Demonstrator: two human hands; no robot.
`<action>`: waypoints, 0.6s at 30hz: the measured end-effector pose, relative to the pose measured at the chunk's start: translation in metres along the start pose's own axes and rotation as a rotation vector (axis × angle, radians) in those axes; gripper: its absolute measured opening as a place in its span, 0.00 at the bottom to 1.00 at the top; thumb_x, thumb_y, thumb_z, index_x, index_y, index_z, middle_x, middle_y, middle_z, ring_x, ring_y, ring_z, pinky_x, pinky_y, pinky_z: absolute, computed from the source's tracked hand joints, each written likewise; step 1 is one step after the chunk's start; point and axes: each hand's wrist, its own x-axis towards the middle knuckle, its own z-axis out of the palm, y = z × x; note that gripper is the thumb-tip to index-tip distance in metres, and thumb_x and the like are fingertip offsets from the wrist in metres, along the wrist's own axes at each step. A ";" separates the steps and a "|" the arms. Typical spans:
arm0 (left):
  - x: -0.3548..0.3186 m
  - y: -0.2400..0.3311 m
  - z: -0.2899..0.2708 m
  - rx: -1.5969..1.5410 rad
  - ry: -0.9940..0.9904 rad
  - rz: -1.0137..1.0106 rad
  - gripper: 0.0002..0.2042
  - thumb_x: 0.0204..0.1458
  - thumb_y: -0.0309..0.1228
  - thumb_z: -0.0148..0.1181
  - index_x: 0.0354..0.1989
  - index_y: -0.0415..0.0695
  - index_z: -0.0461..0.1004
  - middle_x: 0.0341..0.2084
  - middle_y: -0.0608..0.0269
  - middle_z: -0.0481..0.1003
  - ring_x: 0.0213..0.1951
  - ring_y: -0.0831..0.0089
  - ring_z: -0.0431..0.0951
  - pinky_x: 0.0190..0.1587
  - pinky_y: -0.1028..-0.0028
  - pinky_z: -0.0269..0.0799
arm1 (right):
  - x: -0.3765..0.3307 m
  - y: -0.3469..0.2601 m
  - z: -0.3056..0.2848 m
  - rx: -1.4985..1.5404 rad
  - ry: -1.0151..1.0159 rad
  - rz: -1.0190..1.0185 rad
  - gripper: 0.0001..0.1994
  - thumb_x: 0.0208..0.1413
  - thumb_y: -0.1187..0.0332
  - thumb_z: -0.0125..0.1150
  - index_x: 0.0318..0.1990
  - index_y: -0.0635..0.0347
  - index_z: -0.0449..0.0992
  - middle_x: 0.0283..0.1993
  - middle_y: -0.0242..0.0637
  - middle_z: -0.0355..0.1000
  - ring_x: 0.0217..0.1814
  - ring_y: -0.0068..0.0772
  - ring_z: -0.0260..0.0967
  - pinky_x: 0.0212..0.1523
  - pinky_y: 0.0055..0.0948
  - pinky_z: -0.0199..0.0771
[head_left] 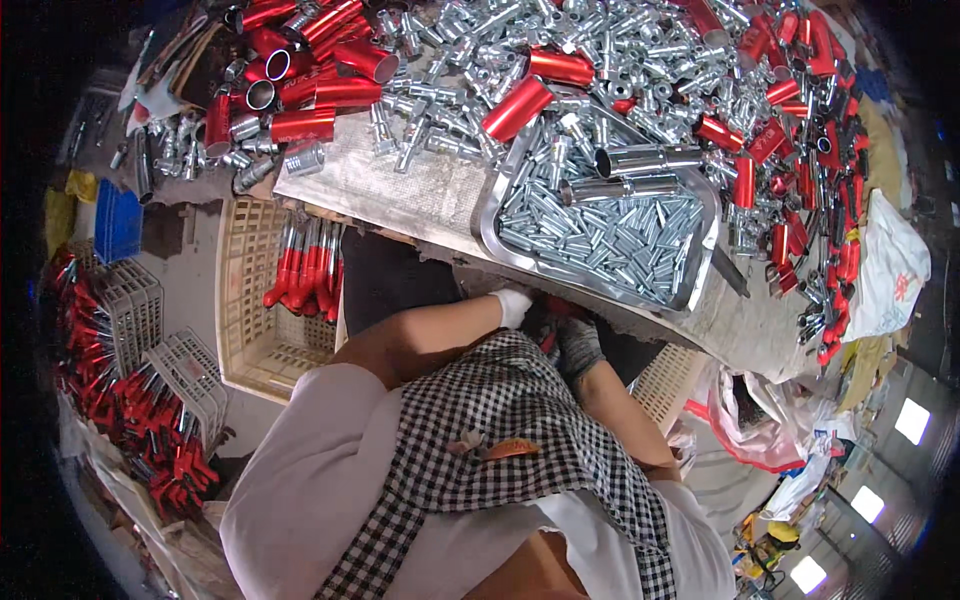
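Observation:
Both my hands are low against my apron, just under the front edge of the workbench [430, 215]. My left hand [513, 307] wears a white glove, and its fingers are hidden beneath the edge. A grey glove covers my right hand [579, 346], whose fingers are also mostly out of sight. Between the hands shows a dark red patch [549, 312], too shaded to make out. Directly above them on the bench is a metal tray [489, 226] filled with small steel pins [600, 235]. Two chrome tubes [650, 159] lie across its far part.
Silver fittings [640, 95] and red metal sleeves [517, 108] are heaped over the bench. At the left, a cream plastic crate [236, 300] contains red-handled tools [305, 265]. More red-handled pieces [180, 440] pile beside grey baskets [190, 375]. White sacks [885, 265] stand right.

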 end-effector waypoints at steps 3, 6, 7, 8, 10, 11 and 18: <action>0.015 -0.008 -0.032 0.394 -0.257 0.441 0.30 0.53 0.44 0.56 0.64 0.48 0.64 0.63 0.55 0.64 0.62 0.60 0.64 0.61 0.65 0.60 | 0.016 0.015 -0.008 -0.480 -0.099 0.043 0.18 0.57 0.59 0.56 0.51 0.60 0.76 0.50 0.39 0.75 0.51 0.40 0.71 0.54 0.34 0.69; 0.011 -0.003 -0.034 0.666 -0.442 0.732 0.37 0.48 0.38 0.63 0.69 0.50 0.58 0.68 0.55 0.58 0.68 0.59 0.57 0.68 0.67 0.54 | 0.022 0.022 -0.012 -0.433 -0.098 0.068 0.18 0.57 0.59 0.57 0.51 0.60 0.76 0.50 0.39 0.76 0.51 0.40 0.71 0.53 0.34 0.70; 0.006 0.000 -0.032 0.679 -0.405 0.691 0.36 0.47 0.38 0.63 0.68 0.49 0.59 0.67 0.54 0.60 0.67 0.59 0.58 0.68 0.67 0.54 | 0.030 0.021 -0.011 -0.408 -0.100 0.079 0.19 0.57 0.59 0.57 0.51 0.60 0.76 0.49 0.39 0.76 0.51 0.40 0.72 0.53 0.34 0.70; -0.004 0.008 -0.024 0.694 -0.365 0.649 0.35 0.47 0.38 0.64 0.67 0.49 0.60 0.66 0.54 0.61 0.67 0.59 0.59 0.67 0.66 0.55 | 0.041 0.017 -0.004 -0.381 -0.104 0.090 0.19 0.57 0.58 0.57 0.51 0.60 0.76 0.49 0.39 0.76 0.51 0.40 0.72 0.53 0.34 0.70; -0.027 0.021 -0.023 0.720 -0.282 0.554 0.34 0.47 0.39 0.65 0.65 0.48 0.63 0.63 0.53 0.63 0.65 0.58 0.61 0.66 0.66 0.57 | 0.075 0.002 0.001 -0.321 -0.117 0.121 0.19 0.57 0.58 0.57 0.51 0.59 0.76 0.49 0.40 0.76 0.50 0.40 0.72 0.53 0.34 0.70; -0.024 0.042 0.008 0.710 -0.217 0.498 0.33 0.47 0.40 0.65 0.64 0.48 0.64 0.62 0.52 0.64 0.64 0.58 0.62 0.65 0.66 0.58 | 0.074 0.002 0.007 -0.301 -0.157 0.140 0.19 0.57 0.58 0.57 0.51 0.59 0.76 0.49 0.40 0.76 0.50 0.40 0.72 0.52 0.34 0.70; -0.175 0.083 0.020 1.355 0.164 0.252 0.25 0.53 0.43 0.60 0.59 0.46 0.71 0.52 0.45 0.74 0.57 0.56 0.71 0.60 0.62 0.65 | 0.108 0.003 -0.009 -0.106 -0.255 0.211 0.19 0.56 0.56 0.57 0.50 0.58 0.76 0.47 0.41 0.76 0.49 0.41 0.72 0.51 0.34 0.71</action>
